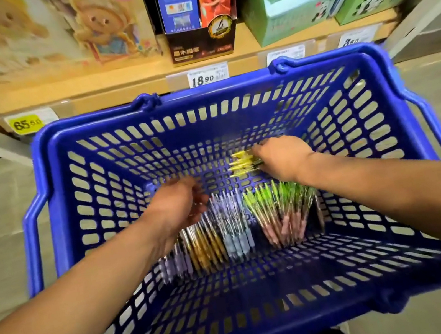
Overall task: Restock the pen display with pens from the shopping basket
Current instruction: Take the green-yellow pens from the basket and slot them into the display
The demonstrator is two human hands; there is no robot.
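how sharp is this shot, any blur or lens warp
Head view: motion blur smears the left hand and the pens under it; the yellow pens gripped by the right hand look soft; bear-print boxes blurred; wide-angle distortion bows the basket rim.

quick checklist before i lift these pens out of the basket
1. Right hand grips the yellow pens: ok, fingers curl round the bundle.
2. Left hand holds pens: cannot tell, it is blurred above the pile.
3. Basket upright with its top open: ok.
4. Stock left to take: ok, green-topped pens and gold pens lie on the basket floor.
5. Pen display in sight: not ok, only boxed goods on the shelf show.
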